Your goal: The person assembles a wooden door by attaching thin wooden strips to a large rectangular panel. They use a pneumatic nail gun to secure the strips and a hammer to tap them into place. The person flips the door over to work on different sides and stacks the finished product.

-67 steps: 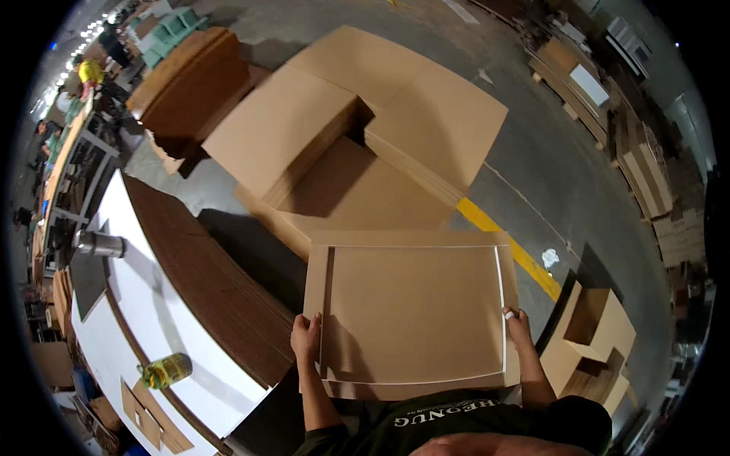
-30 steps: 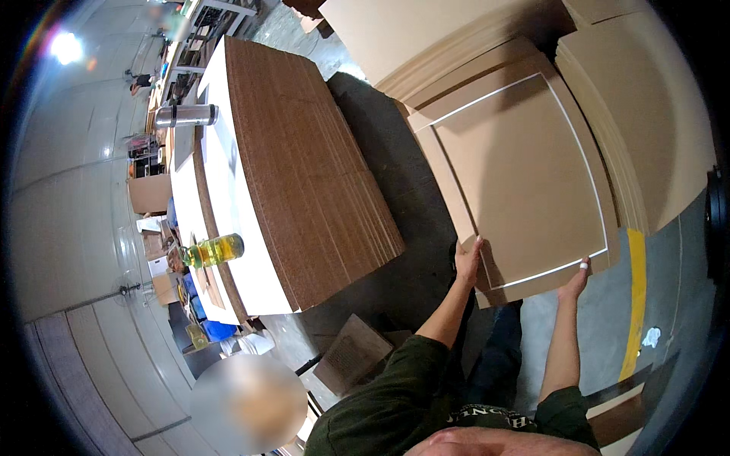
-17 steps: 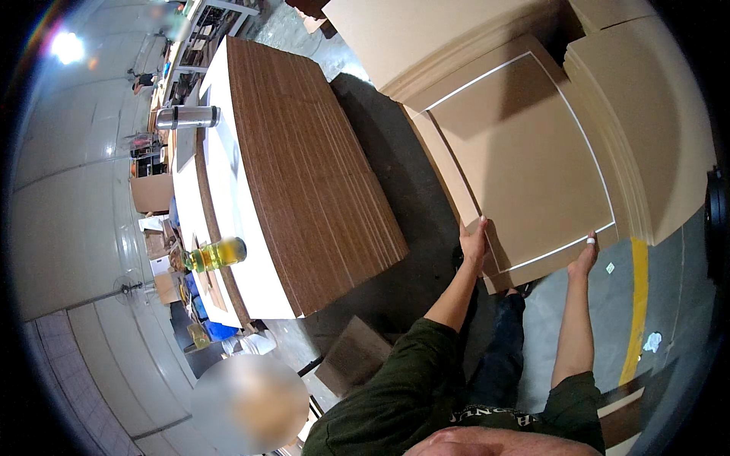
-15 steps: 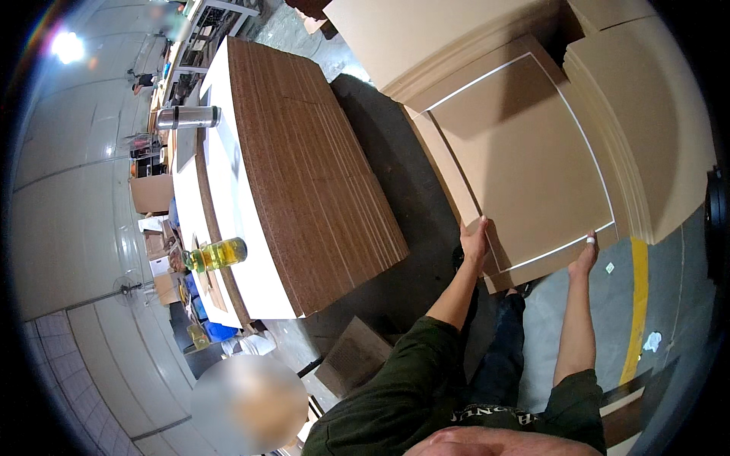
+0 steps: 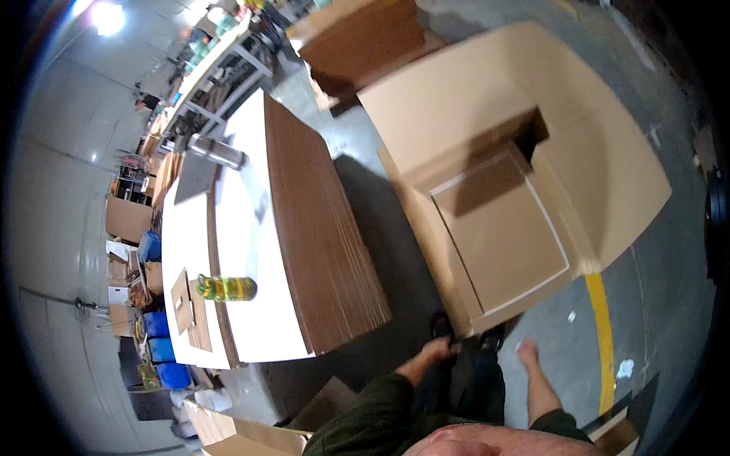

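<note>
A flat brown board panel (image 5: 506, 235) with a thin white line round its edges lies in the recess between tall cardboard stacks. My left hand (image 5: 439, 350) is just below the near left corner of that stack, apart from it, in front of my legs. Its fingers are small and blurred, so their shape is unclear. To the right, my right hand (image 5: 527, 352) hangs over the floor beside my foot. It touches nothing, and its fingers look loosely apart.
Larger cardboard sheets (image 5: 608, 175) rise right of the panel. At left stands a thick stack of brown boards (image 5: 323, 243) with a white top, bearing a steel flask (image 5: 218, 152) and a yellow-green bottle (image 5: 228, 288). A yellow floor line (image 5: 601, 342) runs at right.
Both hands have let go of the white-edged panel and drawn back toward my body. The panel now lies lower between the cardboard stacks. My view has shifted.
</note>
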Demonstrator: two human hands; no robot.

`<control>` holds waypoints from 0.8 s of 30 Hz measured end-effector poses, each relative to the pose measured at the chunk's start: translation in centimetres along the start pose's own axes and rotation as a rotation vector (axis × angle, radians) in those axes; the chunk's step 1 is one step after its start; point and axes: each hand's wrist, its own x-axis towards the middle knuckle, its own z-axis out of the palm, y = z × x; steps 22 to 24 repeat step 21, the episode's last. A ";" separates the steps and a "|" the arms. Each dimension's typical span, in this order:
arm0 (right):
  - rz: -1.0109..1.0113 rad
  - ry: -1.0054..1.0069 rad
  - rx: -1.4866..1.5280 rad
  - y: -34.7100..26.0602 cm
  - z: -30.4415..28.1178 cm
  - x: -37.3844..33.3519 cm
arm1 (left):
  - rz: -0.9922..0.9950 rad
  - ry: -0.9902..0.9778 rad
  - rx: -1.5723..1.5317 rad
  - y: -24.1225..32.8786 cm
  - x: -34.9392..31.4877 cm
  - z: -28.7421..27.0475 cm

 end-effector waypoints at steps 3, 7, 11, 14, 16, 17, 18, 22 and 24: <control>-0.067 -0.333 -0.323 1.7 3.3 -5.8 | -0.068 -0.224 0.298 -1.5 -7.8 5.2; -0.204 0.172 0.021 -1.3 5.5 -9.1 | 0.200 -0.243 0.228 -5.9 -9.2 6.8; -0.125 -0.059 0.241 -8.3 -3.1 -7.8 | -0.070 0.124 0.012 -0.2 -13.0 -2.1; -0.258 -0.114 0.130 -9.5 -7.8 -2.3 | -0.054 0.410 -0.227 2.2 -16.9 -5.6; -0.438 -0.170 -0.063 -13.2 -7.7 -1.1 | -0.107 0.579 -0.174 -2.4 -19.8 -4.2; -0.493 -0.143 -0.147 -13.9 -9.5 0.7 | -0.162 0.677 -0.191 -1.7 -20.4 -3.3; -0.533 -0.129 -0.172 -15.0 -10.7 1.5 | -0.239 0.761 -0.226 -1.3 -21.7 -0.3; -0.580 -0.174 -0.284 -13.5 -11.9 1.5 | -0.521 0.646 -0.233 0.2 -30.1 13.0; -0.580 -0.174 -0.284 -13.5 -11.9 1.5 | -0.521 0.646 -0.233 0.2 -30.1 13.0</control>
